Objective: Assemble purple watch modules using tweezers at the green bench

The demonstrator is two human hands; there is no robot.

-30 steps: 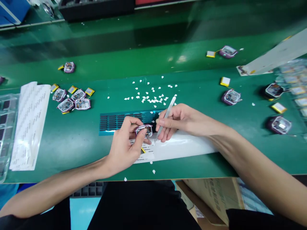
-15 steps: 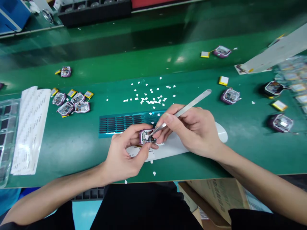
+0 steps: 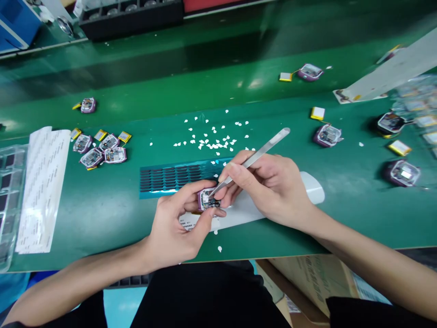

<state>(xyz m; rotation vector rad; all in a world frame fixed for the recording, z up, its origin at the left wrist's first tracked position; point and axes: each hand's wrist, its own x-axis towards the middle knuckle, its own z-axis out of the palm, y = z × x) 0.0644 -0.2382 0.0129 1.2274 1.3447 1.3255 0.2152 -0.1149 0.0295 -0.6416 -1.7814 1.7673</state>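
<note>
My left hand is closed around a small purple watch case, its open side with the circuit board turned up. Pinched in my right hand is a pair of metal tweezers, slanting down to the left. The tweezer tips reach the inside of the case, by a small white piece; whether they grip it I cannot tell. Under both hands lies a white sheet with print. Behind them is a blue film strip with rows of dark pieces.
Many small white stickers are scattered beyond my hands. Several purple cases with yellow batteries lie at left and right. White printed sheets and a clear tray are far left. A pale upright bracket stands at right.
The tweezers and my right hand have shifted slightly left, and the tweezers' upper end has moved left too. The case stays in my left hand, tilted a little differently.
</note>
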